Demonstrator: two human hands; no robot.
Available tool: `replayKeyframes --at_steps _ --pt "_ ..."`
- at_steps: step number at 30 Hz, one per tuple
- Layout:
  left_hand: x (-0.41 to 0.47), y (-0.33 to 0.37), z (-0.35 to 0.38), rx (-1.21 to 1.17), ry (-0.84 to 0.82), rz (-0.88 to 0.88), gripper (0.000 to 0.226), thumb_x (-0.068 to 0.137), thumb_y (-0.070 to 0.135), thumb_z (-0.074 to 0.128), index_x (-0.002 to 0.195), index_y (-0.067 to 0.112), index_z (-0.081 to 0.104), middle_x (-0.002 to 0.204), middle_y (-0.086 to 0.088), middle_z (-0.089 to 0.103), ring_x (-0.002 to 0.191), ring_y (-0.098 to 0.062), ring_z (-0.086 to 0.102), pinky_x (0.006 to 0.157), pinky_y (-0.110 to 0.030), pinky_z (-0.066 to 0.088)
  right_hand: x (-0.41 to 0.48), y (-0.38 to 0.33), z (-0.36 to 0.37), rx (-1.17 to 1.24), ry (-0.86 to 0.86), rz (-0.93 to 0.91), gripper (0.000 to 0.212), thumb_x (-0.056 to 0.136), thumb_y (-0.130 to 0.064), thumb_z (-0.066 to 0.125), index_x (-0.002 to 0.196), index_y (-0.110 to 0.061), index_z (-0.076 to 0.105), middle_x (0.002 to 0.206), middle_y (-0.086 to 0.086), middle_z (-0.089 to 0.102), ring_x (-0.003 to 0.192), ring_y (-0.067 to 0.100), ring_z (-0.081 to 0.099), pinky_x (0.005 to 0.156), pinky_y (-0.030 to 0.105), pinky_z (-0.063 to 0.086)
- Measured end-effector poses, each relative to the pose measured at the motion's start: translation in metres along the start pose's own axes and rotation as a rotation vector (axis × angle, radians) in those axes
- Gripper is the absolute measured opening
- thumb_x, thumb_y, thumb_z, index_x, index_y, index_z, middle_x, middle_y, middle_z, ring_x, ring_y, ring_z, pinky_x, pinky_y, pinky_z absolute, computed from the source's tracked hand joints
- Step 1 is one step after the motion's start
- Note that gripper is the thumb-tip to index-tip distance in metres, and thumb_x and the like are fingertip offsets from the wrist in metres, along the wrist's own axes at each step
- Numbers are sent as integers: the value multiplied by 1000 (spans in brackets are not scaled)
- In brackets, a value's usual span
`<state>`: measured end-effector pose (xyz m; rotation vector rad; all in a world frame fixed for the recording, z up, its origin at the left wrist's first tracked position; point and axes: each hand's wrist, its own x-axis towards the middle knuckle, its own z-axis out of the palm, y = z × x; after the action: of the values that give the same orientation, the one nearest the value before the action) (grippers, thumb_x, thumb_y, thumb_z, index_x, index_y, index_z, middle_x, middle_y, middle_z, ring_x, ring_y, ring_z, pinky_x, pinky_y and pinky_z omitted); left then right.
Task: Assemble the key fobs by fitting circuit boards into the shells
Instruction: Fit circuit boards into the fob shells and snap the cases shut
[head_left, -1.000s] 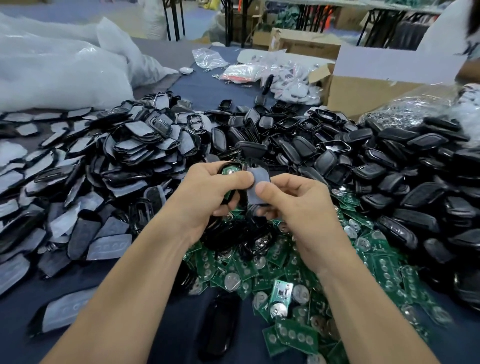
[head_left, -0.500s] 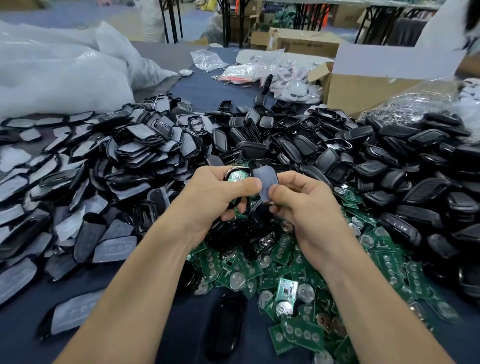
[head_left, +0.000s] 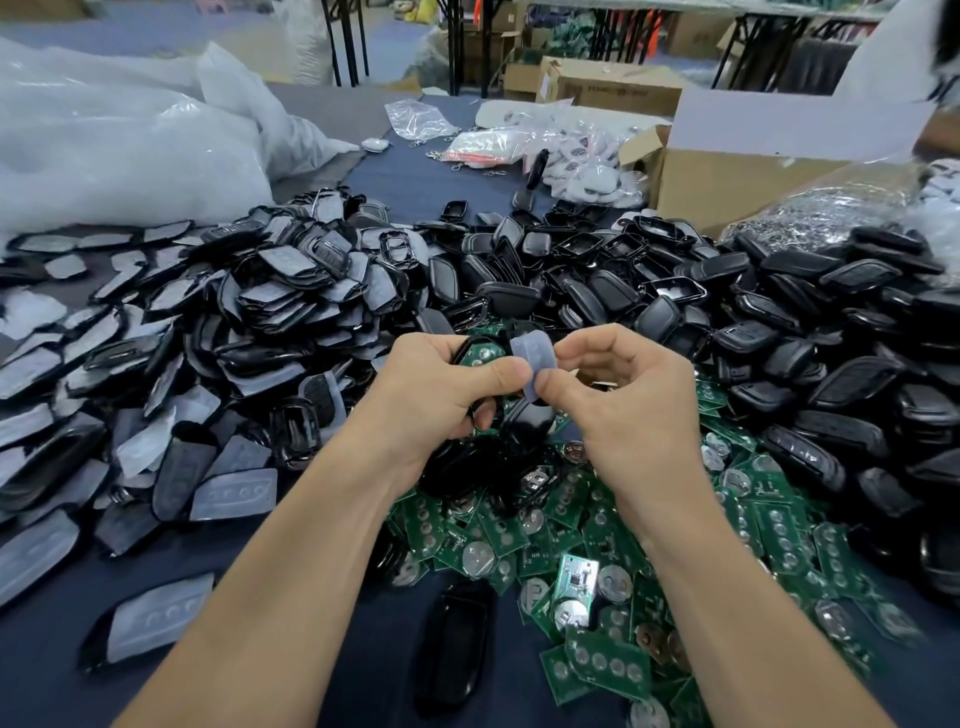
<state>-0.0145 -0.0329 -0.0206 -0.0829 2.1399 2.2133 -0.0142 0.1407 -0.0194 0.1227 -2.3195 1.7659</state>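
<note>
My left hand (head_left: 441, 389) grips a black key fob shell with a green circuit board (head_left: 482, 354) seated in it. My right hand (head_left: 618, 395) pinches a translucent grey rubber button pad (head_left: 531, 358) between thumb and forefinger, right beside the shell. Both thumbs meet at the pad's lower edge. A heap of green circuit boards (head_left: 597, 545) with round battery clips lies below my hands. Black shells (head_left: 779, 338) are piled to the right and behind.
Grey button pads in black frames (head_left: 182, 364) cover the left of the dark table. One black shell (head_left: 457, 639) lies between my forearms. White plastic bags (head_left: 119, 145) sit at far left, an open cardboard box (head_left: 737, 171) at far right.
The grey pad has tilted and shifted slightly right, away from the board, and my right fingers have spread a little. Both hands stay in the same spot.
</note>
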Motion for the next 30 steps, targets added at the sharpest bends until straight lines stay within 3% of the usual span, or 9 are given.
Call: replayKeyframes --at_steps 7,12,14,17,22,26,30 --pt "0 -2 2 34 8 27 12 86 14 83 74 15 81 58 -3 59 45 -11 49 39 -15 32 -1 1 2 60 -3 35 12 74 -22 84 82 -27 77 78 -4 77 78 23 74 78 53 61" --pt "-2 0 1 67 -31 21 15 85 13 84 72 17 80 56 -2 57 45 -11 47 40 -14 33 -2 0 1 155 -13 73 17 76 -6 86 79 -19 76 77 2 76 72 20 73 71 37 61" --pt "-2 0 1 85 -17 33 13 85 13 84 73 15 79 53 -3 55 44 -11 46 41 -15 33 0 0 1 244 -56 169 19 79 -2 84 86 -16 73 76 3 75 66 17 67 64 30 56" --pt "-1 1 0 108 -14 55 16 85 13 83 71 16 78 51 -2 54 44 -10 45 41 -15 32 2 -3 -1 368 -175 301 19 86 0 78 100 -9 68 77 6 74 66 19 62 57 27 50" --pt "-4 -2 7 103 97 106 30 83 15 85 71 -4 66 50 -5 49 42 -13 38 42 -17 31 2 -5 -4 288 -137 240 12 83 2 81 90 -4 73 76 10 78 63 18 70 57 30 54" --pt "-7 0 21 89 207 164 34 73 29 84 55 15 58 47 7 42 44 -13 34 45 -21 30 1 -6 -3 310 -122 214 14 80 7 80 89 -2 74 75 11 78 61 15 71 53 22 51" --pt "-7 3 26 71 292 177 32 66 26 80 50 21 53 48 8 40 48 -15 32 47 -24 28 0 -5 -2 222 -186 215 13 80 1 82 84 -9 75 73 10 76 55 11 62 51 20 48"
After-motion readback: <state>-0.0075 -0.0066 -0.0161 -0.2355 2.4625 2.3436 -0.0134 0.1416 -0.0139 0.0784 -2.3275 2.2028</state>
